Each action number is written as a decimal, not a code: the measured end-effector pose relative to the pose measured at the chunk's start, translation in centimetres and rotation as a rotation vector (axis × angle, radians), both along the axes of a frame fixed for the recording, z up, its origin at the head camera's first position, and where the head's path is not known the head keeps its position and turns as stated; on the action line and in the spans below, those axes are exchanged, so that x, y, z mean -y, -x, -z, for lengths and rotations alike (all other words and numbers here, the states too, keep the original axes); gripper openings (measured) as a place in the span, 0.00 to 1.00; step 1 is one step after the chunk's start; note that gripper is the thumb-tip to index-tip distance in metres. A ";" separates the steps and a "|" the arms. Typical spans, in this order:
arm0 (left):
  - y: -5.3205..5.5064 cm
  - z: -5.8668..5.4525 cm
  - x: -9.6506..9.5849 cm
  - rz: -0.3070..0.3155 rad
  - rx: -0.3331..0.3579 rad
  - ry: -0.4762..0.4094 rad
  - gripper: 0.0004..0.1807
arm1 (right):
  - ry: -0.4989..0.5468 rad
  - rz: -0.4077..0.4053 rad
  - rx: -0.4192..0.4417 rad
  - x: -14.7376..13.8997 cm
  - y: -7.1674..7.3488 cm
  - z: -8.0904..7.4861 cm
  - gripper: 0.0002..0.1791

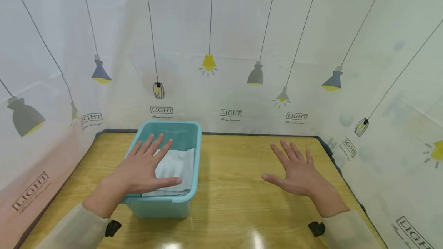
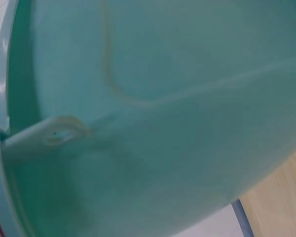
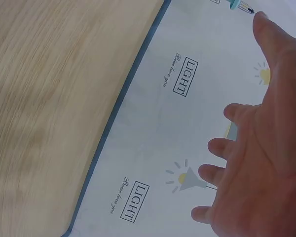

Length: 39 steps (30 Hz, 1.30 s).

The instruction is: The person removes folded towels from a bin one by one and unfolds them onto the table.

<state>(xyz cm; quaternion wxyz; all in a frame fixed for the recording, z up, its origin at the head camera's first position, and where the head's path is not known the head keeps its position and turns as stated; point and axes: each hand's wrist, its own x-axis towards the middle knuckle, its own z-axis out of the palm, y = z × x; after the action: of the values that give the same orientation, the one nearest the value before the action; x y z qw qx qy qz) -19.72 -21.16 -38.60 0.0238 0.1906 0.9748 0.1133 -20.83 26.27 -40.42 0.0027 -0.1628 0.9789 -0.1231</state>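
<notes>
In the head view, a light-blue plastic bin (image 1: 162,208) stands on the left half of the table. Folded white cloth (image 1: 178,168) lies inside it, partly covered from sight by my left hand (image 1: 142,168). That hand is over the bin with its fingers spread and holds nothing. The left wrist view is filled by the bin's outer wall (image 2: 187,148) and rim. My right hand (image 1: 297,172) is held over the right side of the table, fingers spread, holding nothing. Its palm and straight fingers show in the right wrist view.
The wooden table (image 1: 238,187) has a dark edge along its back and sides. White sheeting (image 1: 235,91) printed with hanging lamps and the word LIGHT rises behind it and on both sides. Dark wrist bands (image 1: 112,228) sit at both cuffs.
</notes>
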 end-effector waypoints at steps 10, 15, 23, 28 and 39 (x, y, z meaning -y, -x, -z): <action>-0.1 -0.7 1.1 0.047 -0.133 -0.092 0.57 | 0.017 -0.053 -0.161 1.0 0.3 0.2 0.51; -1.3 -1.4 3.1 0.018 -0.175 -0.149 0.55 | 0.051 -0.073 -0.185 2.4 0.1 -0.3 0.47; -3.3 -0.9 7.3 -0.070 -0.179 -0.199 0.59 | 0.067 -0.077 -0.158 4.0 0.1 -0.5 0.47; -4.1 0.6 8.9 -0.095 -0.121 -0.213 0.61 | 0.061 -0.080 -0.148 4.5 0.2 -0.3 0.47; -4.5 2.6 9.3 -0.161 -0.047 -0.204 0.65 | 0.070 -0.082 -0.133 6.1 0.8 -0.5 0.46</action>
<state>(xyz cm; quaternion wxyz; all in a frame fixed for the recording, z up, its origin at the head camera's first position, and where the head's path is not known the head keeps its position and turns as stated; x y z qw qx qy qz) -15.18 -30.46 -41.17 -0.0278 0.1157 0.9706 0.2090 -21.63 20.17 -39.88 -0.0630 -0.2108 0.9645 -0.1458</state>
